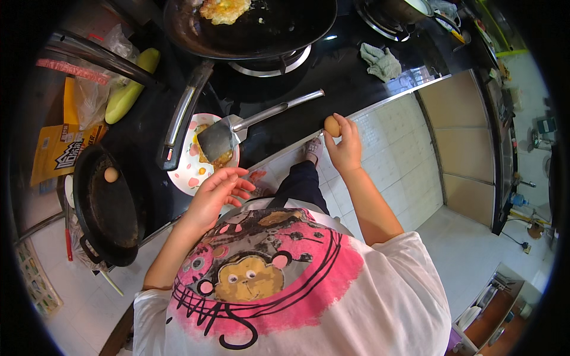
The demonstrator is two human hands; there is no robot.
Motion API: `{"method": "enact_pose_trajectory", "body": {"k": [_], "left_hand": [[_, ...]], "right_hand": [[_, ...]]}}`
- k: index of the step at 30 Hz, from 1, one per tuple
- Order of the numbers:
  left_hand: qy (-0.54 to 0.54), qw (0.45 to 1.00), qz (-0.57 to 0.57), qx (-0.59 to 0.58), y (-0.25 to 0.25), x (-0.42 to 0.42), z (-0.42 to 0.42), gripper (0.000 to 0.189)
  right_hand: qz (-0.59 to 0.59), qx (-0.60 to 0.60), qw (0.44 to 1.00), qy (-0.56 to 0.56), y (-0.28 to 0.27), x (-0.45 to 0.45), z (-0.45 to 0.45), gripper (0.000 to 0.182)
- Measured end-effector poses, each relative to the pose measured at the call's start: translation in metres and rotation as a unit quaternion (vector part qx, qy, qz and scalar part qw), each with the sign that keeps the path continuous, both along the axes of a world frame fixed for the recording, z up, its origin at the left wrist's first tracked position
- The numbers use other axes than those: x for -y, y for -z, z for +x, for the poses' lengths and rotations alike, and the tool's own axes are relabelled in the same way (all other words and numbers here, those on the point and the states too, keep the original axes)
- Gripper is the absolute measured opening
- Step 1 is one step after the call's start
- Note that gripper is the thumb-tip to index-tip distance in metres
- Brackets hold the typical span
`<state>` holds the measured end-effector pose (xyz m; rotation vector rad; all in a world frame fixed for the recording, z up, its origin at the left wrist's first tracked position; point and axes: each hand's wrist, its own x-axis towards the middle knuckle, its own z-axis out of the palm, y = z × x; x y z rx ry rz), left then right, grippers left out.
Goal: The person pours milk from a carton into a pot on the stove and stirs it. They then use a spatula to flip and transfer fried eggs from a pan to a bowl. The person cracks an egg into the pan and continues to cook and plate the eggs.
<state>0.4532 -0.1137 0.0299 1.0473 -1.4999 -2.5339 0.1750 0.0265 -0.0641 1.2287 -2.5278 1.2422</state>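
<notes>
My right hand holds a brown egg between thumb and fingers, at the edge of the black counter. My left hand is empty, its fingers apart, near the rim of a patterned plate. A metal spatula lies across that plate over fried egg, its handle reaching over the counter. A fried egg is in the large wok on the gas burner. The wok's handle points towards me, over the plate's left side. Another brown egg sits in a black pan at the left.
A pale green gourd-like vegetable, plastic bags and a yellow package are at the upper left. A grey-green cloth lies right of the wok, near a pot on another burner. The counter's front edge runs diagonally.
</notes>
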Motion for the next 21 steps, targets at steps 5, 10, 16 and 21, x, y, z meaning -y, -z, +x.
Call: {"method": "enact_pose_trajectory", "body": {"k": [5, 10, 16, 21], "left_hand": [[0.007, 1.0, -0.006, -0.018, -0.002, 0.001, -0.011, 0.03], [0.004, 0.999, -0.02, -0.026, -0.01, 0.002, -0.039, 0.028], [-0.047, 0.994, -0.024, -0.1, -0.042, 0.02, -0.082, 0.026], [-0.093, 0.943, -0.263, -0.179, -0.109, 0.061, -0.159, 0.034]], "right_hand": [[-0.019, 0.059, 0.998, -0.017, -0.024, 0.001, -0.007, 0.048], [0.033, 0.024, 0.995, -0.087, -0.015, -0.001, -0.031, 0.05], [-0.12, 0.467, 0.868, -0.119, -0.101, 0.032, -0.074, 0.049], [-0.075, 0.527, 0.803, -0.267, -0.199, 0.108, -0.112, 0.042]]}}
